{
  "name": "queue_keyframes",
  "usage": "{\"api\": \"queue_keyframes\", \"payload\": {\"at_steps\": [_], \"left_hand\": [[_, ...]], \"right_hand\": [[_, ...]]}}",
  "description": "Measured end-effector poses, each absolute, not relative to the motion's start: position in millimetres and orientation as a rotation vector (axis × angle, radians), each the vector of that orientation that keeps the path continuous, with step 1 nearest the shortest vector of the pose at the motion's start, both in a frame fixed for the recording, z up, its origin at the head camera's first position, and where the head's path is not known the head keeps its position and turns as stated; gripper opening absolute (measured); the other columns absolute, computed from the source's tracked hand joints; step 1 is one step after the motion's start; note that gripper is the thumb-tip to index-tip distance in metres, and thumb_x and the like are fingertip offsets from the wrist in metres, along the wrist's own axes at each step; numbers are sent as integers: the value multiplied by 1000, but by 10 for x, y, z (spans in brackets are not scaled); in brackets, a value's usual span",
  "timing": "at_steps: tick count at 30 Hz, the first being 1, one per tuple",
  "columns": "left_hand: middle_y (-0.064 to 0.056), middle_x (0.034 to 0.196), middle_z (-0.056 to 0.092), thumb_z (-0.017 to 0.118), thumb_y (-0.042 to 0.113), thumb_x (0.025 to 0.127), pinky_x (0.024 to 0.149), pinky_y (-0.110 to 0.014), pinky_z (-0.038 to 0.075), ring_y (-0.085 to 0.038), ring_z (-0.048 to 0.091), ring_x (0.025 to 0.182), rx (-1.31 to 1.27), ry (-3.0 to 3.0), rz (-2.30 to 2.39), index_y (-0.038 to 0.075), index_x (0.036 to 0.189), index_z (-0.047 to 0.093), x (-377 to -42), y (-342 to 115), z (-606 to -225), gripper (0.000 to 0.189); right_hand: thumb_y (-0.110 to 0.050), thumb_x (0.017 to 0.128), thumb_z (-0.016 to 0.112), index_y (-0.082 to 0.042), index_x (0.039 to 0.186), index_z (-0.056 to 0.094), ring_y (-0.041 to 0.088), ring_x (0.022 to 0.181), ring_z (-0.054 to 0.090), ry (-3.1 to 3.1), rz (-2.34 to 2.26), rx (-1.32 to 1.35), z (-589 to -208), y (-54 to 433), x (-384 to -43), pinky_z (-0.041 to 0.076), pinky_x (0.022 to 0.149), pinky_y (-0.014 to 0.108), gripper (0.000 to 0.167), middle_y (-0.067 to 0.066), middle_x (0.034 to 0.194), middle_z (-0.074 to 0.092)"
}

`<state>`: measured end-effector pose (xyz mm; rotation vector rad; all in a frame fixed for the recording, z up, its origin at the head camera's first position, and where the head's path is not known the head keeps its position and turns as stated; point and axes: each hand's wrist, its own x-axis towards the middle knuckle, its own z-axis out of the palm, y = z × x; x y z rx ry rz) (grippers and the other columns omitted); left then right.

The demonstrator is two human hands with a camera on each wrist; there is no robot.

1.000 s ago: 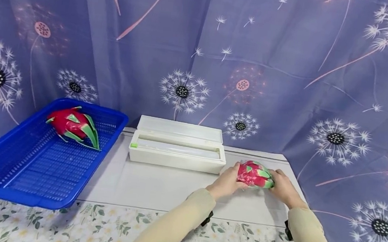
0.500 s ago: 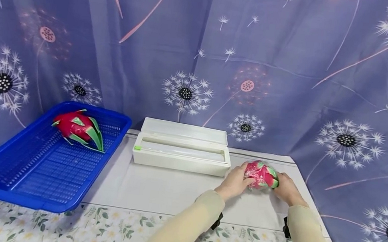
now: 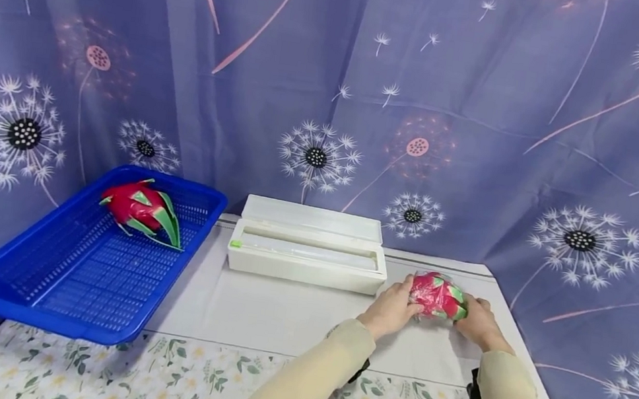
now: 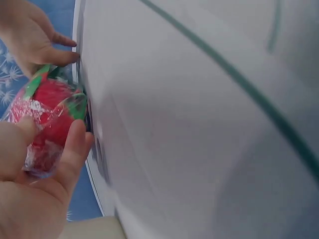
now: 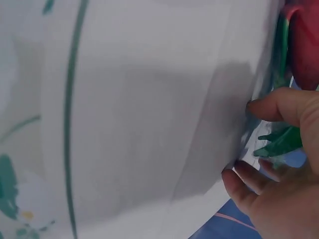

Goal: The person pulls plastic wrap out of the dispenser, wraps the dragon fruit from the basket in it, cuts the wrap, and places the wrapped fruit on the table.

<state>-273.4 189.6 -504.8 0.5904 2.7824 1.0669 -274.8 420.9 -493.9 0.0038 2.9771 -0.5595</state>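
Note:
A red dragon fruit (image 3: 438, 297) with green leaf tips lies on the white tabletop at the right in the head view, with shiny clear film around it. My left hand (image 3: 391, 308) grips its left end, thumb on the near side; the left wrist view shows the fingers (image 4: 75, 144) curled against the film. At the leafy end is my right hand (image 3: 480, 322), holding it from the other side. In the right wrist view, green leaves (image 5: 281, 142) show between its thumb and fingers, and the fingertips (image 5: 230, 177) reach the table surface. Part of the fruit is hidden there.
Left of the hands stands a white cling film box (image 3: 305, 269), lid raised, with a film roll (image 3: 307, 249) inside. Farther left, a blue basket (image 3: 88, 277) contains another dragon fruit (image 3: 142, 205). A floral cloth (image 3: 184, 376) covers the front; a purple curtain (image 3: 233, 122) hangs behind.
The head view has turned slightly left, so everything sits farther right in it. Both hands stay on the wrapped dragon fruit, with only small shifts of grip.

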Motion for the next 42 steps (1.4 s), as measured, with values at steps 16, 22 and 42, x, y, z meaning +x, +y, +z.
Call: {"api": "queue_keyframes", "payload": {"at_steps": [16, 22, 42], "left_hand": [[-4, 156, 31, 41, 55, 100, 110, -36, 32, -20, 35, 139, 865, 2739, 983, 15, 155, 29, -2492, 1392, -4773, 69], [0, 147, 44, 42, 51, 101, 108, -33, 36, -15, 44, 132, 1054, 2797, 891, 17, 146, 46, -2376, 818, -4595, 56], [-6, 109, 66, 69, 17, 92, 79, -39, 54, -24, 64, 99, 1146, 3110, 110, 12, 117, 68, -2729, -1018, -4032, 26]], "right_hand": [[5, 75, 61, 17, 140, 28, 62, 125, 28, 2938, -865, -124, -4716, 4203, -2661, 28, 100, 69, 73, 49, 135, 27], [-4, 93, 58, 9, 147, 26, 62, 128, 23, 2968, -1102, -34, -4296, 4037, -2440, 29, 96, 70, 64, 45, 142, 25], [-5, 87, 70, -1, 127, 60, 37, 95, 60, 3176, -843, -795, -4019, 2840, -2587, 43, 90, 57, 42, 22, 125, 60]]}}
